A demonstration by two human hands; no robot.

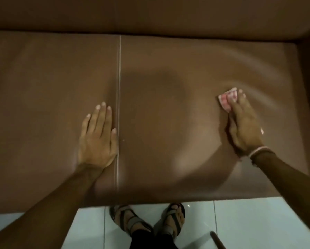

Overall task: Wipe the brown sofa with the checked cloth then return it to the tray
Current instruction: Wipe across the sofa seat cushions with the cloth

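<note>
Two hands are on the sofa [168, 69]. The left hand [97, 139] lies flat on the seat with its fingers straight and close together. Its grip is released and it has nothing in it. It sits just beside the pale seam [118, 87] that runs down the seat, with the thumb touching the seam.

The right hand [244, 123] is well apart from the left one, over on the right part of the seat. It presses down on the cloth [227, 100], which is pink and white. Its fingers lie flat on top of the cloth, so the hand pins it to the seat and does not clench it. Part of the cloth peeks out past the fingertips and to the left of them. A band [258, 151] goes round the right wrist.

Below the sofa is a pale tiled floor [258, 221]. Two feet in sandals [127, 220] stand there, close to the front edge of the sofa. A dark stick [218, 239] shows at the bottom edge.
</note>
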